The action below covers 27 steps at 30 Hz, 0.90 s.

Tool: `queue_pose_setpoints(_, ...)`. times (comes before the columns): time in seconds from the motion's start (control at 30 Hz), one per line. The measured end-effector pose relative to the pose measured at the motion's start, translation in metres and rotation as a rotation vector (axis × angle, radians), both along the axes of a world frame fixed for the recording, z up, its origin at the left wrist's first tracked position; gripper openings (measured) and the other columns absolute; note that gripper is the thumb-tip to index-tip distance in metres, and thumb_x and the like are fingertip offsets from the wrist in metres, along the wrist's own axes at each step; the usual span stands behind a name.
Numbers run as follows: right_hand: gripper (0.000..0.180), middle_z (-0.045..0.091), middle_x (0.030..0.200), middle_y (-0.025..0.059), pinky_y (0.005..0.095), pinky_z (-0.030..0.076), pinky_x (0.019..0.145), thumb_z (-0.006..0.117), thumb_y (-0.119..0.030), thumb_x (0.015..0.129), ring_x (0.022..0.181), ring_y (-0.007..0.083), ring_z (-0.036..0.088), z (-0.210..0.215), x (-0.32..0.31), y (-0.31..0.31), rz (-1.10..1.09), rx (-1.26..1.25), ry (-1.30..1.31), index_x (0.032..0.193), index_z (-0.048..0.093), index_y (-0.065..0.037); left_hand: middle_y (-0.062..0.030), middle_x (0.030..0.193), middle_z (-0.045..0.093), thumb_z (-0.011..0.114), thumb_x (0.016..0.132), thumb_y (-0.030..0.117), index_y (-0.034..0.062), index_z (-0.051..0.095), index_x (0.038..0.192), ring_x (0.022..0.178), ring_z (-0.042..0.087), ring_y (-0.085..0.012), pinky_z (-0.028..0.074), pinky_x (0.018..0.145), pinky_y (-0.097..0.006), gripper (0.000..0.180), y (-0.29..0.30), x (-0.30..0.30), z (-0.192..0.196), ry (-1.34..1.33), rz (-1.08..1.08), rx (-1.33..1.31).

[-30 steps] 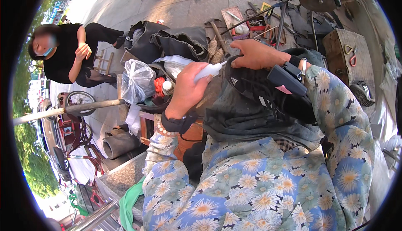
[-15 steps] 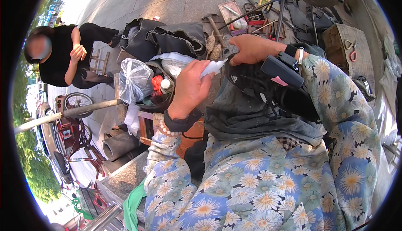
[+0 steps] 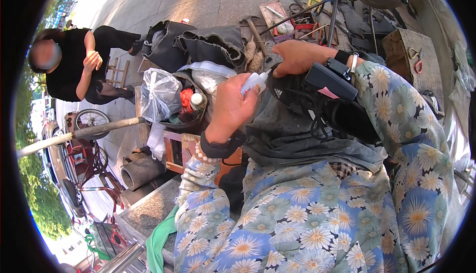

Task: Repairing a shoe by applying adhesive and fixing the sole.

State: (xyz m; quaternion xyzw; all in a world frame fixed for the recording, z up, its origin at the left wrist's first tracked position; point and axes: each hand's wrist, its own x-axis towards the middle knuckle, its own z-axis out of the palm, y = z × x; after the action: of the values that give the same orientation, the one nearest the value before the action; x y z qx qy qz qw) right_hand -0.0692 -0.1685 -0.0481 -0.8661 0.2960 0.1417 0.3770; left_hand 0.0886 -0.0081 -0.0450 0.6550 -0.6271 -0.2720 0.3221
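My left hand (image 3: 229, 105) is wrapped round a small white squeeze bottle (image 3: 254, 81) with a narrow nozzle. The nozzle points at the toe end of a black shoe (image 3: 293, 93) lying across my lap on a dark grey apron (image 3: 277, 136). Its tip meets or nearly meets the shoe's edge beside my right fingers; I cannot tell if they touch. With thumb and fingers my right hand (image 3: 300, 57) grips the shoe's toe. Black laces (image 3: 320, 124) hang loose over it. A black box strapped on my right wrist hides part of the shoe.
Left of my hands stand a clear plastic bag (image 3: 159, 94) and a white-capped bottle (image 3: 197, 99). A hammer (image 3: 256, 34) and a tool tray (image 3: 303, 21) lie ahead. A wooden box (image 3: 414, 57) is at the right. A seated person (image 3: 69, 65) is at the far left.
My left hand has moved a little to the right with the squeeze bottle, bringing its nozzle closer against the shoe's toe. My right hand keeps its grip on the shoe almost unmoved.
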Motion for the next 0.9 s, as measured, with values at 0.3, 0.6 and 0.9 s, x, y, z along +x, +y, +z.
queue_pose_setpoints(0.3,0.064,0.060,0.111,0.0261,0.0342,0.047,0.087,0.071,-0.030,0.077,0.104,0.0306,0.060,0.001,-0.031,0.013,-0.167,0.202,-0.397,0.127,0.048,0.003,-0.0092,0.101,0.063,0.057,0.086,0.005,0.0001,0.053,0.111,0.086,0.064,-0.0171,0.053,0.069,-0.028,0.026,0.016,0.013,-0.044,0.631,0.212,0.163)
queue_pose_setpoints(0.6,0.065,0.061,0.111,0.0219,0.0329,0.045,0.089,0.071,-0.027,0.079,0.102,0.0266,0.059,0.010,-0.037,0.018,-0.190,0.349,-0.433,0.132,0.044,0.001,-0.0128,0.108,0.061,0.059,0.084,0.002,0.0016,0.048,0.115,0.096,0.064,-0.0251,0.056,0.072,-0.040,0.033,0.006,0.009,-0.032,1.301,0.159,0.156)
queue_pose_setpoints(0.9,0.076,0.060,0.117,0.0182,0.0319,0.044,0.091,0.077,-0.016,0.076,0.101,0.0197,0.058,0.006,-0.043,0.014,-0.214,0.476,-0.507,0.139,0.037,-0.002,-0.0073,0.103,0.062,0.062,0.084,0.005,0.0052,0.047,0.115,0.088,0.064,-0.0204,0.056,0.067,-0.038,0.035,0.002,-0.020,-0.042,1.422,0.252,0.245)
